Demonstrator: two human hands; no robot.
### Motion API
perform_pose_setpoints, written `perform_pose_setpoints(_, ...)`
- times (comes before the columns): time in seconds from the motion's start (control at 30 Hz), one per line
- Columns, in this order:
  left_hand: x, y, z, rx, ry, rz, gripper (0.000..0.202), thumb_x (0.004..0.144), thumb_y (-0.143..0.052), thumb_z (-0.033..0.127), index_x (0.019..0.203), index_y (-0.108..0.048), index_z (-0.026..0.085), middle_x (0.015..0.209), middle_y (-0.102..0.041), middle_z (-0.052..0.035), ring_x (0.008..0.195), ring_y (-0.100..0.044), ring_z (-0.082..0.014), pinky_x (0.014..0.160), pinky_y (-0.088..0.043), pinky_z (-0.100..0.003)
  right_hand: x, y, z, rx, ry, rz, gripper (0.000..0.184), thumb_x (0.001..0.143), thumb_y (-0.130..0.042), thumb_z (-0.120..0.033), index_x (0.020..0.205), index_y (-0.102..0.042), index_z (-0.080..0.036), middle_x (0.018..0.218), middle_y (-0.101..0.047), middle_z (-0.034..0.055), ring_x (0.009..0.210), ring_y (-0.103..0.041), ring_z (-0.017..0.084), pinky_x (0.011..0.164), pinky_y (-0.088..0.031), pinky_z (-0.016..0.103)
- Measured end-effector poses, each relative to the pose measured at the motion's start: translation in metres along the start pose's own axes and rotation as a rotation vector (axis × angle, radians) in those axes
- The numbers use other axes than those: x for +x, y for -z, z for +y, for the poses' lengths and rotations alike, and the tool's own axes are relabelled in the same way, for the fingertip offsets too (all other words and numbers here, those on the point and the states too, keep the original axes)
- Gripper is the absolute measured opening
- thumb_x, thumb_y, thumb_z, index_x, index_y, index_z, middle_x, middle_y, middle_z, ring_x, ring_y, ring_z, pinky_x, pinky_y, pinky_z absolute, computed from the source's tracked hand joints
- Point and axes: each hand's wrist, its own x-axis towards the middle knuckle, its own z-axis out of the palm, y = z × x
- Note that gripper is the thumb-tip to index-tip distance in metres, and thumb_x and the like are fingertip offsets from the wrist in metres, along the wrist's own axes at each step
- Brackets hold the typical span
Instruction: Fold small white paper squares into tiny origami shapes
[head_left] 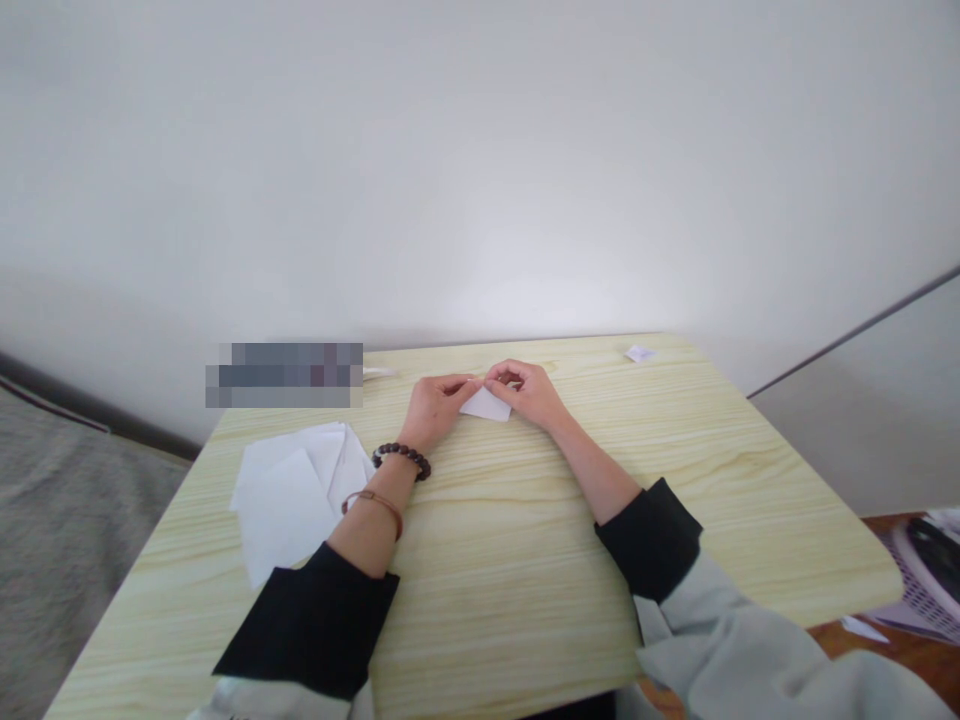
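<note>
A small folded white paper (486, 404) lies on the light wooden table (525, 560), near its far middle. My left hand (435, 402) pinches the paper's upper left edge, fingers curled together. My right hand (529, 390) grips the same paper from the right, fingers bent over its top corner. The fingertips of both hands meet above the paper. A bead bracelet and a thin cord band circle my left wrist.
A loose stack of white paper sheets (296, 490) lies at the table's left. A small folded white piece (639, 353) sits at the far right corner. A blurred patch covers something at the far left edge. A white wall stands behind the table.
</note>
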Motion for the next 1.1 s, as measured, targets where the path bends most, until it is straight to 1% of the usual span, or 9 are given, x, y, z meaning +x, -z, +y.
perform_pose_setpoints(0.2, 0.0, 0.0, -0.001, 0.024, -0.003, -0.01, 0.038, 0.073, -0.063, 0.048, 0.085, -0.075, 0.014, 0.08, -0.072, -0.003, 0.074, -0.062, -0.0192, 0.063, -0.044, -0.024, 0.0, -0.001, -0.001, -0.021, -0.015, -0.047, 0.017, 0.076, -0.059, -0.032, 0.077, -0.062, -0.015, 0.068, -0.06, -0.0001, 0.058, -0.05, 0.009, 0.053, -0.039, 0.02)
perform_pose_setpoints(0.4, -0.002, 0.002, 0.004, 0.023, -0.011, 0.012, 0.036, 0.074, -0.061, 0.046, 0.078, -0.074, 0.013, 0.072, -0.07, -0.0022, 0.069, -0.059, -0.0174, 0.059, -0.041, -0.024, 0.001, 0.0, 0.001, -0.015, -0.028, -0.076, 0.017, 0.077, -0.057, -0.032, 0.076, -0.061, -0.016, 0.066, -0.059, -0.0007, 0.058, -0.049, 0.009, 0.053, -0.039, 0.02)
perform_pose_setpoints(0.5, -0.002, 0.002, 0.008, -0.01, -0.003, 0.048, 0.034, 0.074, -0.061, 0.044, 0.077, -0.074, 0.013, 0.072, -0.069, -0.0019, 0.068, -0.059, -0.0171, 0.059, -0.041, -0.024, 0.001, 0.001, 0.005, 0.031, -0.042, -0.073, 0.017, 0.076, -0.058, -0.033, 0.076, -0.06, -0.016, 0.066, -0.058, -0.0006, 0.06, -0.051, 0.01, 0.053, -0.04, 0.02)
perform_pose_setpoints(0.63, -0.002, 0.003, 0.009, -0.077, 0.042, 0.102, 0.033, 0.071, -0.064, 0.043, 0.078, -0.074, 0.012, 0.072, -0.069, -0.0027, 0.067, -0.058, -0.0167, 0.06, -0.042, -0.024, 0.001, 0.001, 0.005, 0.163, -0.119, -0.077, 0.02, 0.075, -0.06, -0.037, 0.075, -0.058, -0.017, 0.064, -0.057, -0.0016, 0.056, -0.051, 0.01, 0.05, -0.043, 0.021)
perform_pose_setpoints(0.7, -0.001, 0.003, 0.008, -0.108, 0.051, 0.115, 0.033, 0.071, -0.065, 0.043, 0.079, -0.074, 0.012, 0.071, -0.069, -0.0026, 0.066, -0.057, -0.0157, 0.059, -0.042, -0.024, 0.0, 0.001, 0.003, 0.214, -0.148, -0.075, 0.021, 0.074, -0.061, -0.038, 0.074, -0.057, -0.018, 0.063, -0.056, -0.0018, 0.053, -0.051, 0.009, 0.048, -0.044, 0.021)
perform_pose_setpoints(0.8, 0.0, 0.003, 0.004, -0.138, 0.063, 0.139, 0.033, 0.071, -0.065, 0.043, 0.079, -0.074, 0.012, 0.07, -0.068, -0.002, 0.064, -0.056, -0.0144, 0.057, -0.04, -0.023, 0.0, 0.003, -0.001, 0.245, -0.148, -0.044, 0.023, 0.072, -0.062, -0.039, 0.071, -0.056, -0.018, 0.061, -0.056, -0.0019, 0.05, -0.051, 0.009, 0.045, -0.045, 0.021)
perform_pose_setpoints(0.9, 0.001, 0.003, 0.0, -0.175, 0.065, 0.163, 0.034, 0.071, -0.066, 0.045, 0.081, -0.074, 0.013, 0.072, -0.068, -0.0018, 0.063, -0.055, -0.0137, 0.056, -0.039, -0.022, 0.001, 0.004, -0.003, 0.291, -0.158, -0.021, 0.024, 0.07, -0.063, -0.04, 0.07, -0.057, -0.017, 0.059, -0.057, -0.0017, 0.05, -0.053, 0.01, 0.045, -0.046, 0.022)
perform_pose_setpoints(1.1, 0.004, 0.002, -0.007, -0.226, 0.078, 0.195, 0.037, 0.069, -0.068, 0.047, 0.081, -0.074, 0.013, 0.075, -0.069, -0.0028, 0.065, -0.056, -0.0142, 0.057, -0.04, -0.022, 0.002, 0.005, -0.005, 0.344, -0.186, -0.016, 0.026, 0.067, -0.066, -0.04, 0.069, -0.058, -0.016, 0.056, -0.058, -0.0019, 0.05, -0.054, 0.01, 0.044, -0.048, 0.021)
